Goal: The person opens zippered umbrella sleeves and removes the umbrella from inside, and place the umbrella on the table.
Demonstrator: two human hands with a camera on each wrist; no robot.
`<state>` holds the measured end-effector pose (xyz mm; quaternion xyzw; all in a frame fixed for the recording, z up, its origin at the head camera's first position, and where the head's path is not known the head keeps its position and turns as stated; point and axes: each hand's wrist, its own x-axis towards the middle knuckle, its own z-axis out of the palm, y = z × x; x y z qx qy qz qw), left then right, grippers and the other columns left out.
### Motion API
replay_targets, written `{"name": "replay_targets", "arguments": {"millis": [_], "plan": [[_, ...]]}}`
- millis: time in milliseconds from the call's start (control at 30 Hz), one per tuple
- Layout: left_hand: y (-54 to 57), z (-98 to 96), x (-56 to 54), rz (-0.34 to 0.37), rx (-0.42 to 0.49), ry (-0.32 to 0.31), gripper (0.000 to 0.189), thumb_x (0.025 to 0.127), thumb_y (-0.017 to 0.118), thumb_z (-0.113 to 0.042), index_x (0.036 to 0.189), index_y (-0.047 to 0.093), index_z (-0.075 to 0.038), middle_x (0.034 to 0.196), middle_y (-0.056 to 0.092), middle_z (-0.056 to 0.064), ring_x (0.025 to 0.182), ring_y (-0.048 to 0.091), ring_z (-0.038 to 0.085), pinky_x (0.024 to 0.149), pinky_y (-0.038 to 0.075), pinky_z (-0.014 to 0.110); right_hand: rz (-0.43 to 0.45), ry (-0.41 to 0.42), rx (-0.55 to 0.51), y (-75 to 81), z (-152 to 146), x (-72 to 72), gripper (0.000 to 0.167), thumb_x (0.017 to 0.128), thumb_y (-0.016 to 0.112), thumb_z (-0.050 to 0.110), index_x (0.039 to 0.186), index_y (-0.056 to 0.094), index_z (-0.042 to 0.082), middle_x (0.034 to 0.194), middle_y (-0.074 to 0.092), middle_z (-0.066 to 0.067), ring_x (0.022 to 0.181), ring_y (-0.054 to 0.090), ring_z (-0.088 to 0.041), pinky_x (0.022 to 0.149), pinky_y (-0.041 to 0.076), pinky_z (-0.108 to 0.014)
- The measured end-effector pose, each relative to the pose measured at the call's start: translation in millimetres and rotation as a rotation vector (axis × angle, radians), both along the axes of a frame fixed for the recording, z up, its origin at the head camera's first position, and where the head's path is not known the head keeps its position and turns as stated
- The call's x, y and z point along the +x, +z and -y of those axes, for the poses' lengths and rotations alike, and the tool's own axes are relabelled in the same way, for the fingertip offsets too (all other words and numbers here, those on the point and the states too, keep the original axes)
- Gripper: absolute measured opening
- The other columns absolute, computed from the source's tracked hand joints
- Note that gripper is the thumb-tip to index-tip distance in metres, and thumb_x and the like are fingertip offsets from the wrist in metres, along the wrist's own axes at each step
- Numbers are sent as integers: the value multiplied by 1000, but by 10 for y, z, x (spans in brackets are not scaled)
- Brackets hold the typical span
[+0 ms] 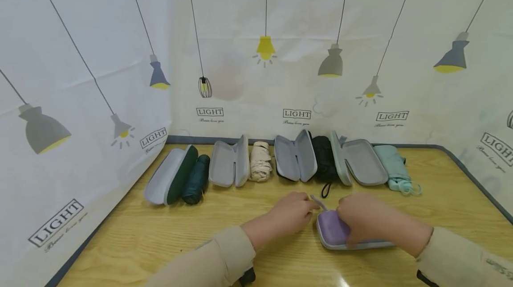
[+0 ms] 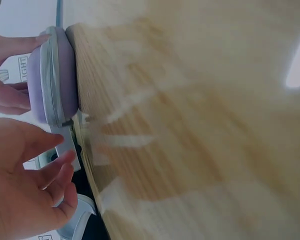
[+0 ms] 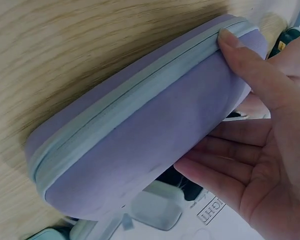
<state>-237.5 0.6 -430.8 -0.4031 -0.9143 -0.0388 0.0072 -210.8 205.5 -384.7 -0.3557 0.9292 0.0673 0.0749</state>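
Note:
A purple zip case point(image 1: 333, 228) with a pale grey zip band lies at the front right of the table. My right hand point(image 1: 370, 220) grips it from above. In the right wrist view its thumb point(image 3: 232, 40) presses near the zip band while the fingers reach round the far side. Beside the case's left end is my left hand point(image 1: 290, 213), fingers loosely bent by a short grey strap point(image 1: 319, 202). Thumb and forefinger of that left hand point(image 2: 25, 175) stand apart in the left wrist view. The case looks closed; its contents are hidden.
Along the back stand opened cases: a dark green one point(image 1: 180, 175), grey-lined ones point(image 1: 221, 166) point(image 1: 286, 157) and a mint one point(image 1: 364, 162). Between them lie folded umbrellas: dark teal point(image 1: 196, 180), beige point(image 1: 260, 162), black point(image 1: 322, 157) and mint point(image 1: 392, 164). A printed sheet point(image 1: 240, 126) rises behind.

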Motion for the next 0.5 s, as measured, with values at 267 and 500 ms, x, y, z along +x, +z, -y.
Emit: {"name": "replay_targets", "arguments": {"millis": [267, 500], "plan": [[-23, -140, -91, 64, 17, -33, 20, 101, 54, -16, 108, 72, -18, 98, 65, -2, 93, 59, 11, 83, 45, 22, -18, 18, 27, 16, 94, -2, 52, 53, 91, 51, 75, 66, 10, 72, 55, 2, 63, 55, -17, 60, 50, -38], [-62, -155, -160, 264, 59, 14, 24, 102, 50, -13, 112, 72, -12, 107, 68, -3, 103, 60, 9, 90, 43, 19, -18, 21, 13, 20, 111, -7, 52, 53, 91, 51, 73, 65, 11, 71, 55, 2, 63, 54, -16, 62, 50, -38]]}}
